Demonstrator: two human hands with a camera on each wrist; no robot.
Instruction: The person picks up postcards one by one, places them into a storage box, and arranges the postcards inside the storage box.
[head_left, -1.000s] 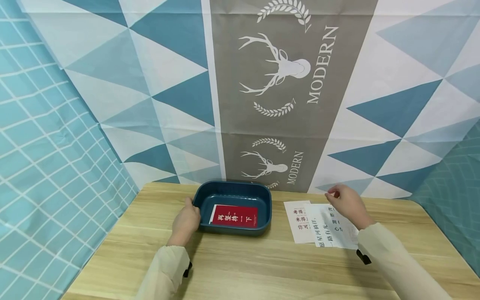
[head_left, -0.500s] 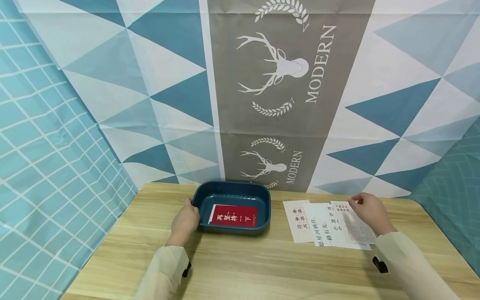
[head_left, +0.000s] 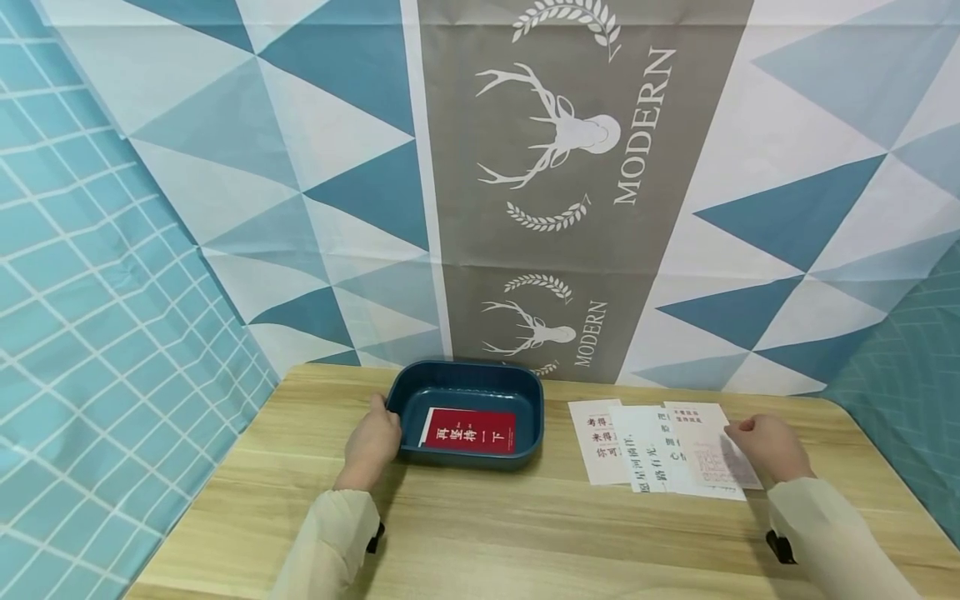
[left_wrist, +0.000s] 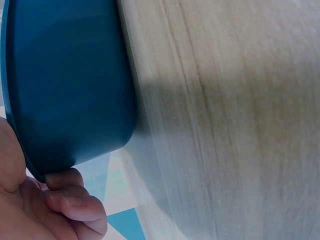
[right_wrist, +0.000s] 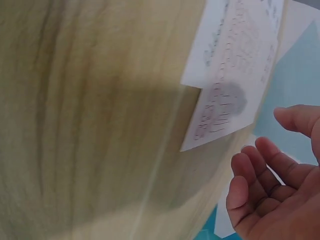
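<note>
Red card (head_left: 474, 432) in tray (head_left: 465, 461); white cards (head_left: 660, 450) still outside.
Left hand (head_left: 372, 442) grips tray; right hand (head_left: 772, 448), loosely curled, holds nothing.

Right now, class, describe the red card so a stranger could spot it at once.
On the wooden table stands a dark blue tray, its rim gripped by the left hand. The red card lies inside; its white lettering on red differs from the pale cards outside.

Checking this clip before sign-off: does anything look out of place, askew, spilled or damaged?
Only minor things: the backdrop has its deer and MODERN lettering turned sideways, and the white cards to the right of the blue tray overlap in an uneven row. I see no spill or damage.
</note>
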